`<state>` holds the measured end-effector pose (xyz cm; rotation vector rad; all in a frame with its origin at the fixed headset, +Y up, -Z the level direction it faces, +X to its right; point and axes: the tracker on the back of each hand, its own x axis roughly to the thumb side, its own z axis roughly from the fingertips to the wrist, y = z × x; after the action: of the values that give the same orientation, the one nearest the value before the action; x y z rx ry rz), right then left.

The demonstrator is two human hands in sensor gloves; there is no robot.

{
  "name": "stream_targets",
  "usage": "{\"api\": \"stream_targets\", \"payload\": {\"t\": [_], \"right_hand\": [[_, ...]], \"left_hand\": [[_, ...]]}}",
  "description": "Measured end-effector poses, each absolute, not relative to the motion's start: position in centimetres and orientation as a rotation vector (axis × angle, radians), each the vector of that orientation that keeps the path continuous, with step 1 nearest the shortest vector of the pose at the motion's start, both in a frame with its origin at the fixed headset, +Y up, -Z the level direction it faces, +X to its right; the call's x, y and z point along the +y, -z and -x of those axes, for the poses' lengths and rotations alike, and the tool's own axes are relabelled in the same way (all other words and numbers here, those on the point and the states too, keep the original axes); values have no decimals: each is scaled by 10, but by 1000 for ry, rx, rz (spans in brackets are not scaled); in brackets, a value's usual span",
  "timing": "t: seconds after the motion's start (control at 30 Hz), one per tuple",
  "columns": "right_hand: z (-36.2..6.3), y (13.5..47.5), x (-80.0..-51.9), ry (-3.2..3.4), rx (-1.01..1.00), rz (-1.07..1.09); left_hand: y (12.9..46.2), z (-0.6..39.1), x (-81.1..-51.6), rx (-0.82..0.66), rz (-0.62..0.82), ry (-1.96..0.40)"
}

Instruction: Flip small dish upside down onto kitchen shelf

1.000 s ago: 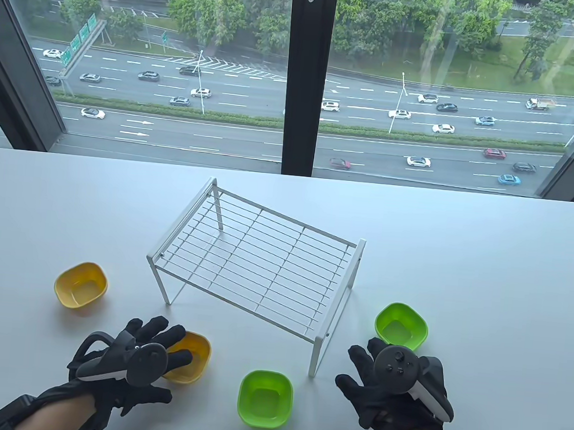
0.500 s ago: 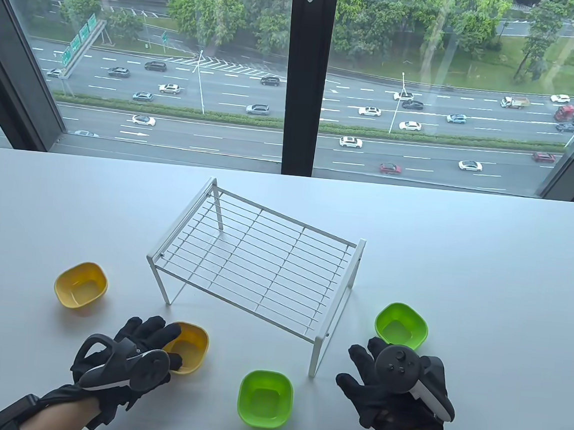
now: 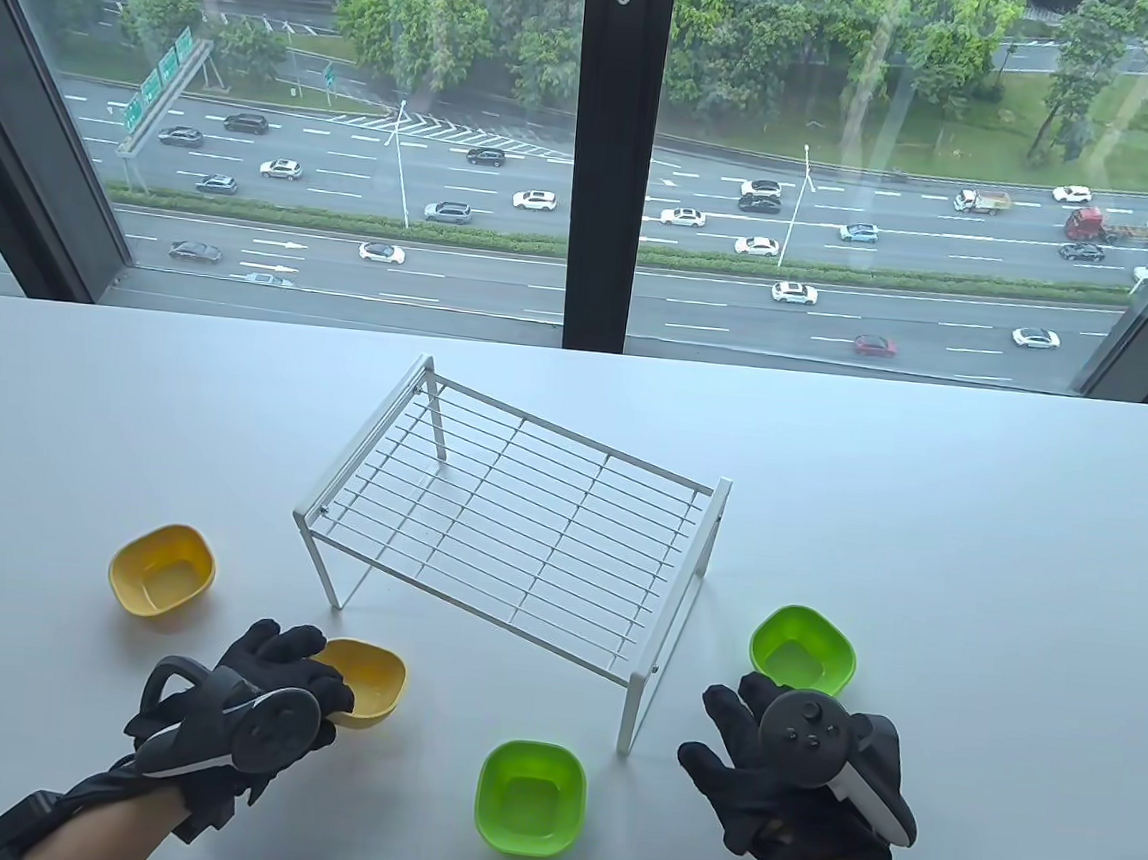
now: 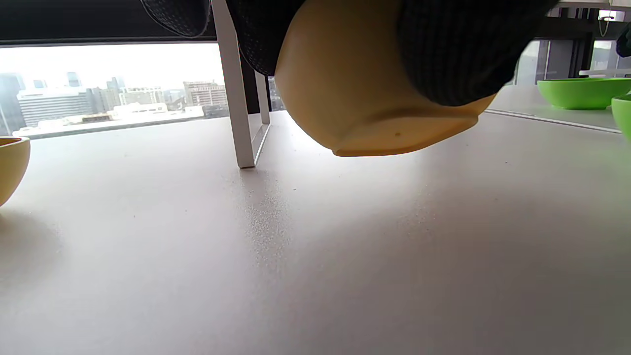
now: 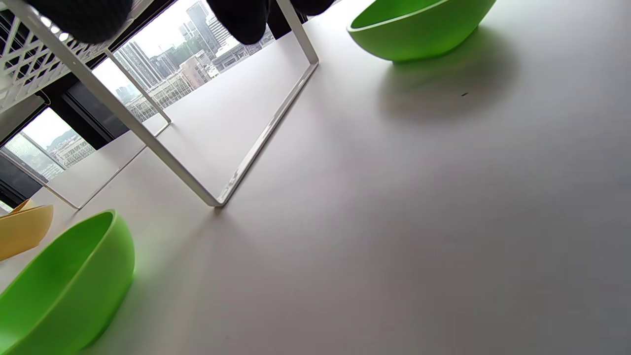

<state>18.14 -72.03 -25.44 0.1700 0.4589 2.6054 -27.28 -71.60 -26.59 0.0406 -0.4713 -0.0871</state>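
Your left hand [image 3: 243,712] grips a yellow dish [image 3: 369,683], fingers curled over its near rim, lifted clear of the white bench [image 3: 975,545] and tilted, as the left wrist view shows. It hangs just left of the wire kitchen shelf [image 3: 515,525]. Your right hand [image 3: 785,770] hovers with fingers spread and relaxed near a green dish [image 3: 804,651]; another green dish [image 3: 531,798] and a second yellow dish [image 3: 162,572] sit upright.
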Motion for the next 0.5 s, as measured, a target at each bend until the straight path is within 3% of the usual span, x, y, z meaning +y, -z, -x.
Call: {"api": "stream_targets", "payload": {"t": [0.5], "right_hand": [[-182,254,-721,-2591,463,-170]], "left_hand": [[261,277,-704,-489,-97,31]]}}
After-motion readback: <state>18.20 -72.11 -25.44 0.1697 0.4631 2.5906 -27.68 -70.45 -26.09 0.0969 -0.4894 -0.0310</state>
